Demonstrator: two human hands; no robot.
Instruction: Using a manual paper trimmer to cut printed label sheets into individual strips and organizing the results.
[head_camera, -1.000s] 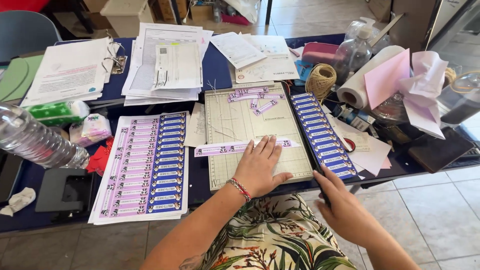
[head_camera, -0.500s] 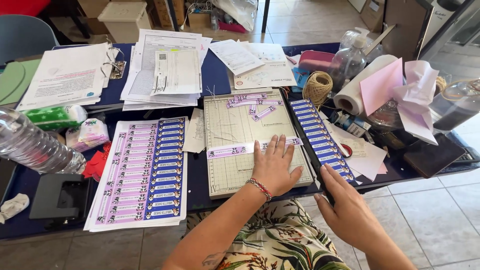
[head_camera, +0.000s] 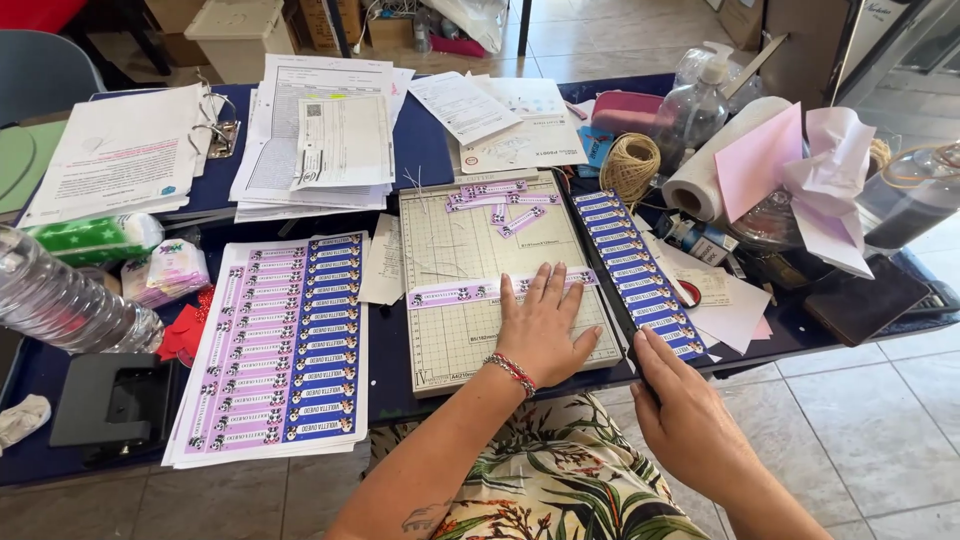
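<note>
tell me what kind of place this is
Probably a small office or craft workspace for making printed labels. A paper trimmer board sits under the left hand, a sheet of purple and blue labels lies beside it, and stacks of paperwork cover the dark blue table.

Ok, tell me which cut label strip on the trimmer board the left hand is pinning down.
The long purple strip lying across the middle of the paper trimmer, its right part under the left hand. The short strips lie untouched in a loose pile at the board's far edge.
</note>
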